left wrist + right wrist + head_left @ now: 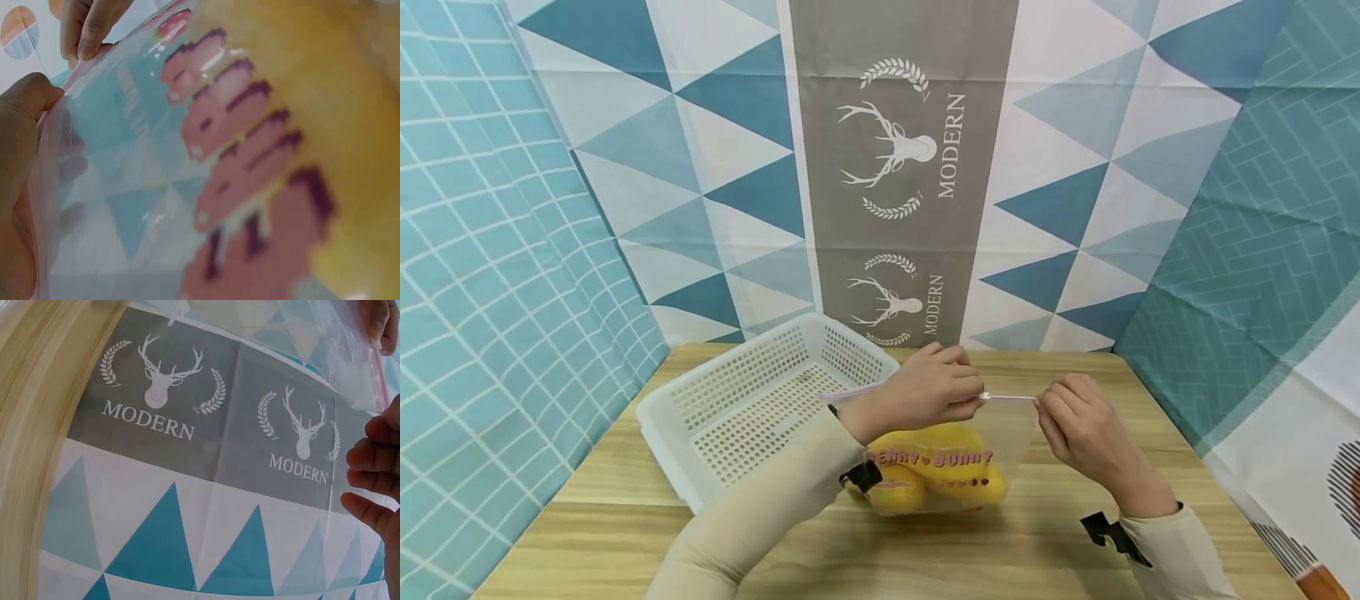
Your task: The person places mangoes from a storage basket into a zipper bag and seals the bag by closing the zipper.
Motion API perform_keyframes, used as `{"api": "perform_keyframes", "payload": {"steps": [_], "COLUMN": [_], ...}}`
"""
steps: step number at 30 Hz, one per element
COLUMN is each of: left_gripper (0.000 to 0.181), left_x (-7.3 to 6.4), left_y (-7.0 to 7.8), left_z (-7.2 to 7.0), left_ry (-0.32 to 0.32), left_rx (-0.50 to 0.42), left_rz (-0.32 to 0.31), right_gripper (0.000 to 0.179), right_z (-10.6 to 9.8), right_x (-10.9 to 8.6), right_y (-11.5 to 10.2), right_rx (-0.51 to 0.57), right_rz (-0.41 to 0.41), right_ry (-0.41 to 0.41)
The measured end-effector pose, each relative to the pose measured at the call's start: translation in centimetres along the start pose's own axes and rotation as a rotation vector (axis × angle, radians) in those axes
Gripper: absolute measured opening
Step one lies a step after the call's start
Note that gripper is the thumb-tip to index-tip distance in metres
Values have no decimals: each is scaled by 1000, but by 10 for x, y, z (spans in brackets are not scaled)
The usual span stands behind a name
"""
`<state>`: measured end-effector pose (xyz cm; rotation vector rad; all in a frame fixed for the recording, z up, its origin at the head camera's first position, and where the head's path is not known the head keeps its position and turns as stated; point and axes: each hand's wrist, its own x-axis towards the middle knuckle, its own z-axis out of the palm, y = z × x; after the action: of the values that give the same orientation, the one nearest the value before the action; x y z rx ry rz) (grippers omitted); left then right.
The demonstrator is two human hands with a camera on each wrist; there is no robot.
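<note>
A clear zip bag (928,458) with pink "Berry Bunny" lettering hangs upright just over the table. Inside it are several yellow fruits (898,493), blurred through the plastic; their kind is unclear. My left hand (925,387) pinches the bag's pink zip edge, right beside a small white slider (985,396). At the right end of that edge, my right hand (1086,429) pinches the corner between thumb and fingers. The edge is stretched taut between both hands. In the left wrist view, the bag's printed side (237,144) fills most of the picture.
Behind the left forearm, a white perforated plastic basket (662,417) stands on the wooden table (820,554). Patterned cloth (902,167) with deer prints hangs at the back. Tile-patterned blue sheeting (490,250) rises along the left side.
</note>
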<state>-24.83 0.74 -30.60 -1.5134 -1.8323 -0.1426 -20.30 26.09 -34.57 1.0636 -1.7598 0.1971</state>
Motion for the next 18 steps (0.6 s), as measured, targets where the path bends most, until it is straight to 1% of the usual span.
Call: {"api": "perform_keyframes", "payload": {"steps": [7, 13, 18], "left_gripper": [11, 10, 9], "left_x": [-4, -6, -8], "left_y": [-1, -1, -2], "left_z": [-2, -5, -7], "left_ry": [-3, -18, -25], "left_rx": [6, -22, -24], "left_rz": [-1, -12, -10], "right_gripper": [36, 36, 35], "right_z": [0, 0, 1], "right_x": [-1, -1, 0], "right_y": [0, 0, 0], "right_rx": [2, 5, 10], "right_rz": [8, 1, -1], "right_ry": [-3, 5, 8]}}
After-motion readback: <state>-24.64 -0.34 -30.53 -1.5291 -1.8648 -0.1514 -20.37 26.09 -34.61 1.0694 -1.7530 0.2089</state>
